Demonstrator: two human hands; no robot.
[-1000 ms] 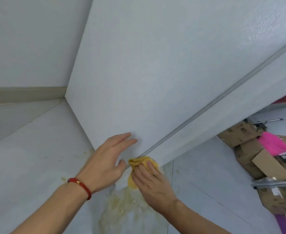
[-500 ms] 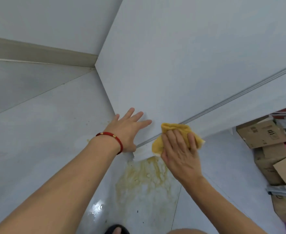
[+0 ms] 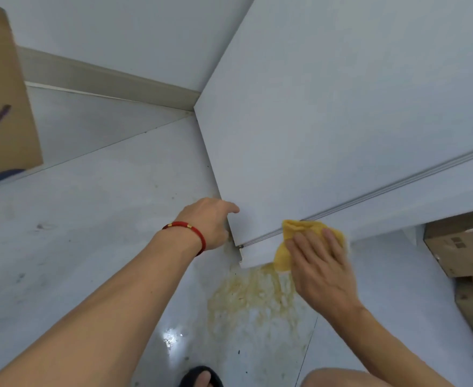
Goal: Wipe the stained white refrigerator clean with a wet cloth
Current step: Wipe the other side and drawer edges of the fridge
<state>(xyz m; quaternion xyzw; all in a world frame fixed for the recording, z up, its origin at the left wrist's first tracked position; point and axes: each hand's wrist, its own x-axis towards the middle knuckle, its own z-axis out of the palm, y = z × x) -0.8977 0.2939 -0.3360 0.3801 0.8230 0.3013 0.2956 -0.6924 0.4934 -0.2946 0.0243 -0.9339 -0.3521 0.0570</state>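
While flat right hand (image 3: pixel 317 263) presses cloth (image 3: pixel 285 248) on refrigerator (image 3: pixel 341 121), left hand (image 3: pixel 208 219) grips corner.

Home storage corner: glossy pale tiled floor (image 3: pixel 95 219), beige skirting board (image 3: pixel 112 79), stacked brown cardboard boxes (image 3: pixel 461 247), tall white refrigerator (image 3: pixel 341 107).
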